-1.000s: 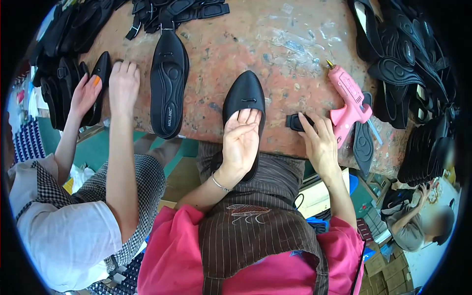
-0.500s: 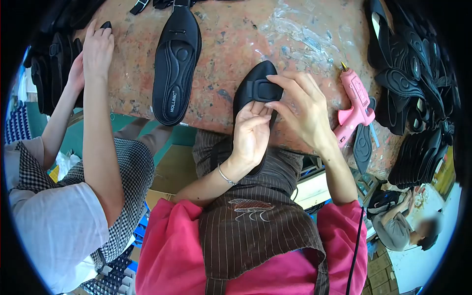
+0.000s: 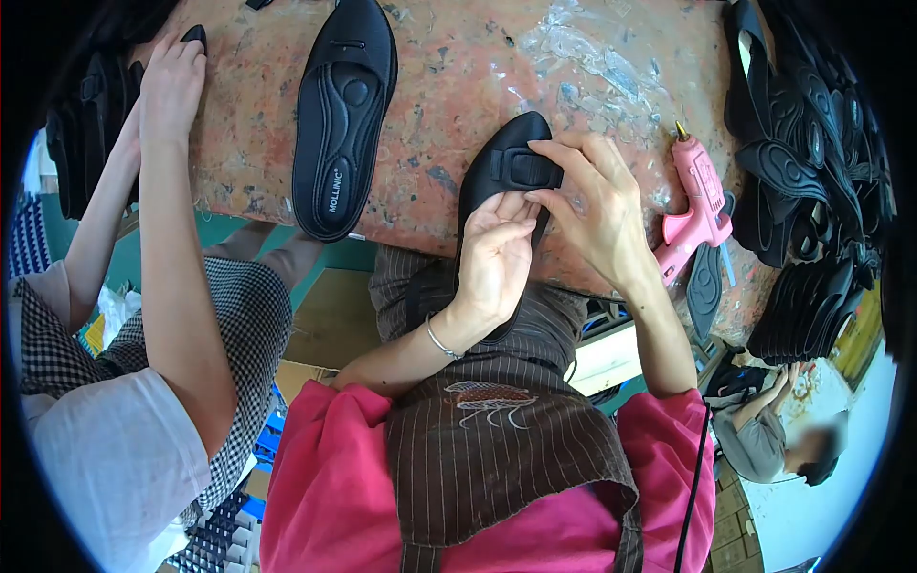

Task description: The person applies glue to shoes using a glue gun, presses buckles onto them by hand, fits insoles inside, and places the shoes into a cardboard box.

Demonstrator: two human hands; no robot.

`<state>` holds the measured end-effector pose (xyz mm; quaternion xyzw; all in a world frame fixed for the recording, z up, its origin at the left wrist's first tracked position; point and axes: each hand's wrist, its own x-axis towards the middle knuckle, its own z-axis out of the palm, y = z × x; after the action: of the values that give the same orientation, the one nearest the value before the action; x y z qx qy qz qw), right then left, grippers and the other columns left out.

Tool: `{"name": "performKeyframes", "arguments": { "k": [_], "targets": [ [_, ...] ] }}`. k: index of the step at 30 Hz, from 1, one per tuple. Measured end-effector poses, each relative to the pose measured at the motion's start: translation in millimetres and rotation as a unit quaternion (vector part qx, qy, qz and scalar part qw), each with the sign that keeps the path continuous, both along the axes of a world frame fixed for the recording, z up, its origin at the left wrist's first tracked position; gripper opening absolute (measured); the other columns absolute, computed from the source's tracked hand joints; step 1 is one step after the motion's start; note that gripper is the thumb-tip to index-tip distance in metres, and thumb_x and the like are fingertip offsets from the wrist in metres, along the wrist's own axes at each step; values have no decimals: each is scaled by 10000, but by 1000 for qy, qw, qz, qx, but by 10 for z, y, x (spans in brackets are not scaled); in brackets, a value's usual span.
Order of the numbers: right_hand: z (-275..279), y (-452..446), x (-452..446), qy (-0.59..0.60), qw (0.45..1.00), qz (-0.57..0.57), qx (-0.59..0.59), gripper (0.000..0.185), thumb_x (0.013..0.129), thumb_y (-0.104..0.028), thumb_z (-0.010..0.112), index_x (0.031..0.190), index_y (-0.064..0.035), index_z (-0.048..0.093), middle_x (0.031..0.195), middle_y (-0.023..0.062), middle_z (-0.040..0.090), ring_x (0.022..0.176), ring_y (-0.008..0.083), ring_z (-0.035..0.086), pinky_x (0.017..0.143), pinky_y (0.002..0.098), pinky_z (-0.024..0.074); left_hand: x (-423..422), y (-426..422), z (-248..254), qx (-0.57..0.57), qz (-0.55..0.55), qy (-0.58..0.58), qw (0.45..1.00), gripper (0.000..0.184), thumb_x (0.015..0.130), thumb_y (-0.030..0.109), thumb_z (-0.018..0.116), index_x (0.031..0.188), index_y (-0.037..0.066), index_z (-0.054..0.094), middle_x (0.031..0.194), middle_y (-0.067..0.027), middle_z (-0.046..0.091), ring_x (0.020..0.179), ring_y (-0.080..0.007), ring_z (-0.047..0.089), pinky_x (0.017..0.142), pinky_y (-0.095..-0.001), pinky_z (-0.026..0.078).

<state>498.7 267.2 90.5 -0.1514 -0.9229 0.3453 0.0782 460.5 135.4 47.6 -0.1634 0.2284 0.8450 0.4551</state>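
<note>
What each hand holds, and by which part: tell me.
The left hand holds the black shoe from inside, at the front of its foot opening. The right hand pinches the black buckle strap by opposite edges.

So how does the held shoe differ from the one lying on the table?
The held shoe has a buckle against its upper, between the right hand's fingertips; the lying shoe shows only a thin strip there. The left hand covers the held shoe's opening, while the lying shoe's lettered insole shows. Both are black.
</note>
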Motion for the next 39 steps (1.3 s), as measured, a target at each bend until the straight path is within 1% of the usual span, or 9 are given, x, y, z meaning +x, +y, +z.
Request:
{"name": "performKeyframes", "arguments": {
  "k": [4,7,13,19,26,31,34,37,39],
  "targets": [
    [-22,2,3,4,1000,-7,-9,432,630,6,712,1050,-16,610,1012,126,550,931,309,547,784,382,481,-24,22,62,-19,-8,-12,1000,172,770,-94,445,919,-30,504,1011,-113,538,1079,-192,469,1030,-319,318],
    [-51,-9,9,10,1000,-17,-24,432,623,17,712,1044,-16,617,1012,122,544,931,305,548,779,376,483,8,-21,-48,22,6,-16,1000,95,850,-28,466,916,-10,533,1008,-100,563,1024,-167,506,1003,-313,344],
    [-148,-64,33,22,997,-52,-43,423,616,29,711,1029,-27,639,999,113,528,919,284,548,765,359,487,-29,162,59,-113,-17,-38,993,180,942,171,533,1007,8,575,1020,-59,580,937,-111,546,910,-267,419],
    [-223,-116,63,37,993,-100,-53,431,604,13,728,1023,-69,671,982,100,518,889,250,552,742,340,490,-56,177,22,-147,-42,-54,987,275,940,177,539,1119,-30,536,1065,-87,576,978,-130,553,892,-275,438],
    [-268,-148,99,48,982,-152,-106,406,586,-9,751,980,-100,707,959,88,534,881,236,552,733,330,491,-90,162,65,-147,-66,-44,986,325,942,197,531,1157,-45,511,1100,-98,555,1010,-141,536,942,-304,415],
    [-314,-147,139,46,982,-157,-98,392,585,-37,760,966,-115,716,994,85,554,920,248,542,809,341,444,-83,109,-23,-145,-83,-22,986,331,947,202,520,1171,-42,504,1100,-93,551,1019,-139,530,956,-309,407],
    [-286,-135,155,28,986,-150,-71,392,590,-57,763,972,-125,715,1029,89,563,943,258,534,857,353,408,-110,130,-5,-141,-86,-33,986,319,947,198,520,1174,-25,507,1080,-80,554,994,-128,534,945,-299,415],
    [-249,-139,147,33,986,-141,-86,414,596,-65,760,1001,-124,702,1075,101,564,977,274,533,886,359,395,-101,139,-16,-140,-67,-35,987,290,942,179,531,1170,2,515,1043,-53,560,932,-109,540,862,-273,440],
    [-163,-71,125,28,988,-108,-104,440,641,-101,745,1073,-105,658,1140,125,552,1039,306,528,907,365,401,-85,159,28,-153,-50,-31,986,218,926,175,563,1070,12,559,954,-19,576,875,-91,551,819,-244,447]
  ]
}}
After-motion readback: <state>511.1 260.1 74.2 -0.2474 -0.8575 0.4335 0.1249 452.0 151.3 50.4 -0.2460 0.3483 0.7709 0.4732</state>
